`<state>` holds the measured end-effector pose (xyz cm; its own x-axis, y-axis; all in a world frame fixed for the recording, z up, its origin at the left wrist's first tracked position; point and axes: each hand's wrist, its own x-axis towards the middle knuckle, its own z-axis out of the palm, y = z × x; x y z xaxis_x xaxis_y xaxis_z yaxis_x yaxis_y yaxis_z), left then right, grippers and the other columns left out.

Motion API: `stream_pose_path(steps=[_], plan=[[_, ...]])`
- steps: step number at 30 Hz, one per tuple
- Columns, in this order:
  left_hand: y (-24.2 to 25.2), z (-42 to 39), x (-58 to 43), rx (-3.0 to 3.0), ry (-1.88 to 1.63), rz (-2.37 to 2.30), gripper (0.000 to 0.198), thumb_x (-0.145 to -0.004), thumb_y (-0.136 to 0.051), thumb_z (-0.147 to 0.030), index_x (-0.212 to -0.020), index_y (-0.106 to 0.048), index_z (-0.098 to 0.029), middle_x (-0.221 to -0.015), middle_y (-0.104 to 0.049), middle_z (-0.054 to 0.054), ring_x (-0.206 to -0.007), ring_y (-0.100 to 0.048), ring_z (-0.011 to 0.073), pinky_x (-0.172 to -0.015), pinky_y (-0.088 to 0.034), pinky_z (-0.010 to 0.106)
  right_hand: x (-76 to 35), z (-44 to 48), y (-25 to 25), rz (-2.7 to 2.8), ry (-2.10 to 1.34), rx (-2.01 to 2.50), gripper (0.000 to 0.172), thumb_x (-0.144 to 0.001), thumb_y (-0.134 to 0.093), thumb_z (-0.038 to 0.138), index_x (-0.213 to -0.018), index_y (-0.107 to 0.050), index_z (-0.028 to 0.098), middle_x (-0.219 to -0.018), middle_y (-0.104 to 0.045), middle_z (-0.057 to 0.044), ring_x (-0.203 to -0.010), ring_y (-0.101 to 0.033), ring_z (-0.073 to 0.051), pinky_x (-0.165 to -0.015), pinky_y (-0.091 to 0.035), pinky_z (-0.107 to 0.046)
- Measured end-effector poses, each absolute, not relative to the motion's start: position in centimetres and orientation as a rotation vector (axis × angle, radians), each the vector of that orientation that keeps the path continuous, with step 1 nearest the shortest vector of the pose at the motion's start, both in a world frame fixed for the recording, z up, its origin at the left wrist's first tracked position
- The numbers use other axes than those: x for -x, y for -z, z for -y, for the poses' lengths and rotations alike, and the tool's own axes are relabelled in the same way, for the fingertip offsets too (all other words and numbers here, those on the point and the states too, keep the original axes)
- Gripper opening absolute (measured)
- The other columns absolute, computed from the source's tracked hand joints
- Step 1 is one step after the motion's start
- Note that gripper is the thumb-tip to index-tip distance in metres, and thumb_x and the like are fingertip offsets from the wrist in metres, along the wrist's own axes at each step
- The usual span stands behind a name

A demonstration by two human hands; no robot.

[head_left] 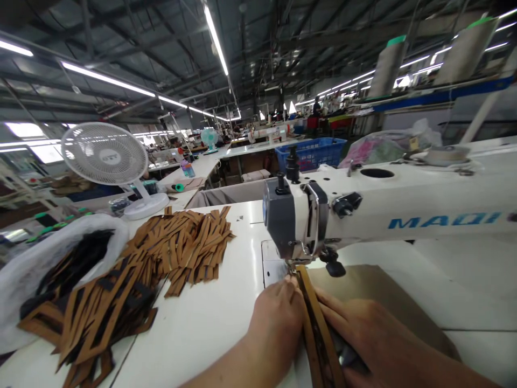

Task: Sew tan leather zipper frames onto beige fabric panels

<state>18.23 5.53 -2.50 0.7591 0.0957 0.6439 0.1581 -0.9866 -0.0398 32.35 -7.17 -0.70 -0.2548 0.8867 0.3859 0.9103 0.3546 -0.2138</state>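
Note:
A narrow brown strap (317, 328) runs from the sewing machine's (363, 213) needle area toward me along the white table (210, 318). My left hand (277, 320) lies on the strap's left side, fingers pressed together with their tips close to the presser foot. My right hand (363, 337) rests on the strap's right side, fingers stretched forward and pressing the strap and a dark piece under it. A tan sheet (383, 293) lies beneath the machine arm, right of the strap.
A heap of brown cut strap pieces (161, 253) covers the left of the table, beside a white bag (44, 258) holding dark ones. A white desk fan (107, 156) stands behind. A blue basket (313, 151) and other workstations fill the hall beyond.

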Motion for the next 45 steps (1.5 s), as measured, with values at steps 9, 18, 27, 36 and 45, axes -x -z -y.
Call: stream_pose_path(steps=[9,18,27,36,45], plan=[[2.1,-5.2,-18.2,2.845,1.012,0.213,0.022,-0.092,-0.040,-0.008,-0.090,-0.062,-0.007,-0.089,-0.070,0.012,-0.082,-0.069,0.0209,-0.075,-0.060,0.031,-32.3,7.2,0.8,2.155,-0.094,1.613,0.070,-0.066,-0.051,0.019,-0.134,-0.039,0.012,-0.134,-0.047,-0.018,-0.103,-0.060,-0.028,-0.085,-0.053,-0.039],[2.1,-5.3,-18.1,2.873,0.885,0.271,0.020,-0.091,-0.042,-0.007,-0.093,-0.062,-0.008,-0.095,-0.069,0.013,-0.087,-0.068,0.0212,-0.076,-0.059,0.033,-32.6,7.5,1.4,2.173,-0.095,1.674,0.070,-0.071,-0.051,0.023,-0.138,-0.036,0.010,-0.137,-0.043,-0.021,-0.104,-0.059,-0.032,-0.084,-0.052,-0.047],[1.9,-5.1,-17.9,2.973,0.809,0.268,0.016,-0.089,-0.046,-0.006,-0.095,-0.061,-0.007,-0.095,-0.069,0.012,-0.087,-0.067,0.0212,-0.081,-0.057,0.032,-32.3,7.6,1.7,2.190,0.088,1.649,0.074,-0.075,-0.050,0.023,-0.143,-0.024,0.009,-0.136,-0.045,-0.021,-0.109,-0.058,-0.028,-0.084,-0.055,-0.039],[1.8,-5.1,-17.9,2.983,0.699,0.284,0.015,-0.089,-0.047,-0.008,-0.098,-0.059,-0.006,-0.098,-0.067,0.014,-0.092,-0.065,0.0222,-0.084,-0.057,0.034,-32.6,7.6,2.1,2.186,0.061,1.651,0.080,-0.074,-0.053,0.024,-0.146,-0.021,0.011,-0.139,-0.041,-0.021,-0.104,-0.060,-0.031,-0.081,-0.056,-0.044],[1.9,-5.5,-18.2,2.927,0.598,0.316,0.016,-0.091,-0.045,-0.010,-0.088,-0.061,-0.011,-0.089,-0.066,0.010,-0.082,-0.065,0.0219,-0.073,-0.057,0.037,-32.9,7.3,1.6,2.171,0.027,1.630,0.072,-0.075,-0.052,0.025,-0.141,-0.034,0.006,-0.140,-0.038,-0.023,-0.099,-0.062,-0.033,-0.078,-0.055,-0.046]])
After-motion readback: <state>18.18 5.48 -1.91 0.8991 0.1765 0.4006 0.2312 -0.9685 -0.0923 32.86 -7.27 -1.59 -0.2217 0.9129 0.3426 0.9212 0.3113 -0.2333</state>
